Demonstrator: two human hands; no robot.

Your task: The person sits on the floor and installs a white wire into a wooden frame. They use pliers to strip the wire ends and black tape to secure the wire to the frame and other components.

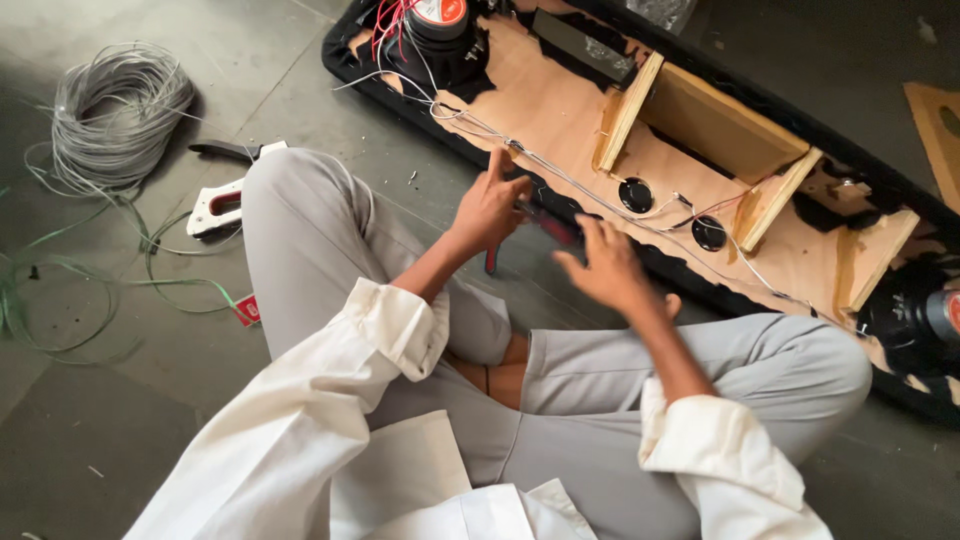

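I sit cross-legged on the floor in front of a long wooden speaker panel (560, 110) edged in black. My left hand (487, 207) grips a red-handled tool (552, 226), probably pliers, at the panel's near edge, index finger raised by thin white wires (600, 195). My right hand (603, 265) is blurred, fingers spread, touching the tool's other end; whether it grips is unclear. Two small round black tweeters (636, 194) sit just beyond the hands.
A large speaker (437, 30) with red wires sits at the panel's left end, another speaker (915, 315) at the right. Wooden dividers (720, 125) stand on the panel. On the floor to the left lie a grey cable coil (115, 110) and a white staple gun (215, 208).
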